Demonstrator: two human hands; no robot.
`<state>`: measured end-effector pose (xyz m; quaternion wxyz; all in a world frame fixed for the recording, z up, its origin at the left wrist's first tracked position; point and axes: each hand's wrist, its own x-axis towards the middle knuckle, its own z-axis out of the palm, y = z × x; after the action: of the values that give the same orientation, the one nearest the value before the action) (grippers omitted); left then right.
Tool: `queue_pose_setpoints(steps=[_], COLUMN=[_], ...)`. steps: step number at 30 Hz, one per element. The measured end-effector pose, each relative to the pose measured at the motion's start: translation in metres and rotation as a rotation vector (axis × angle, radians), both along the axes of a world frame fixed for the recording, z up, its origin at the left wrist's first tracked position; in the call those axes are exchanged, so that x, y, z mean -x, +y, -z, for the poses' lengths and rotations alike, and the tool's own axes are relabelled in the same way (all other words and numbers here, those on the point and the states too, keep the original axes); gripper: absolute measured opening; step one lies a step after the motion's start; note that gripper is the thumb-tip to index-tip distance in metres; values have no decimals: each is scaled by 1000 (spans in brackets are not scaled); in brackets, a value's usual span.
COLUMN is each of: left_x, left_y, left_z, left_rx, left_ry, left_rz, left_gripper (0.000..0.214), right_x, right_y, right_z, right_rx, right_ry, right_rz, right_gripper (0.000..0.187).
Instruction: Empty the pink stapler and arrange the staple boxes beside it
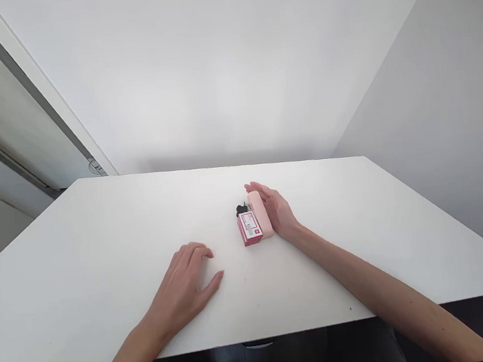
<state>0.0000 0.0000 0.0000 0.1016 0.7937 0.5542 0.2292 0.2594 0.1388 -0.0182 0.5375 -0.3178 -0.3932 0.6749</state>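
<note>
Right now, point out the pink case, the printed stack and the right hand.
Pink case (261,214), head view: middle of its upper face.
Printed stack (251,226), head view: its top face.
Right hand (279,211), head view: middle of the hand.

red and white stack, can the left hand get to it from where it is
Likely yes: the left hand is open to the near left of the red and white stack, with nothing visible between them; the pink case and right hand are on the stack's other side.
</note>
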Motion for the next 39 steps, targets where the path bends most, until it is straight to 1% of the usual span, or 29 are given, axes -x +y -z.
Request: queue_pose_setpoints(steps=[2, 5, 8, 11, 14, 20, 23, 25, 27, 29, 31, 33, 35, 37, 39], left_x=[-6, -18, -33, -46, -51, -50, -46, -36, -19, 6, 36, 66, 90, 108, 118], left_y=[12, 34, 56, 71, 77, 78, 78, 80, 82, 87, 92, 97, 99, 101, 102], left_z=[3, 5, 3, 1, 1, 5, 1, -3, -7, -9, -10, -10, -10, -12, -14], left_rx=[17, 68, 132, 165, 170, 140, 161, 154, 121, 107, 119, 113, 101, 86, 67], left_ry=[-39, -95, -170, -203, -210, -299, -338, -353, -362, -363, -383, -389, -377, -366, -363], left_rz=[46, 57, 46, 85, 127, 175, 177, 152, 95, 9, -77, -124, -161, -181, -186], left_gripper=[33, 48, 57, 67, 74, 65, 65, 66, 67, 68, 78, 83, 82, 80, 78], right_x=[0, 1, 1, 0, 1, 2, 0, -1, -3, -3, -3, -3, -3, -3, -2], right_y=[-1, -2, -2, -3, -3, -4, -5, -6, -7, -8, -9, -11, -11, -12, -13], right_z=[0, 0, 0, 0, 0, 0, 0, 0, -1, -1, -2, -2, -3, -4, -5], right_rx=[3, 6, 7, 6, 7, 9, 12, 16, 23, 25, 23, 19, 16, 14, 15], right_ry=[4, 4, 5, 4, 0, -7, -13, -18, -27, -38, -48, -55, -65, -79, -94], right_rz=[3, 11, 15, 9, 5, 1, -4, -10, -15, -16, -16, -13, -5, 5, 9], right_gripper=[41, 40, 41, 41, 41, 40, 40, 39, 39, 40, 39, 38, 38, 38, 38])
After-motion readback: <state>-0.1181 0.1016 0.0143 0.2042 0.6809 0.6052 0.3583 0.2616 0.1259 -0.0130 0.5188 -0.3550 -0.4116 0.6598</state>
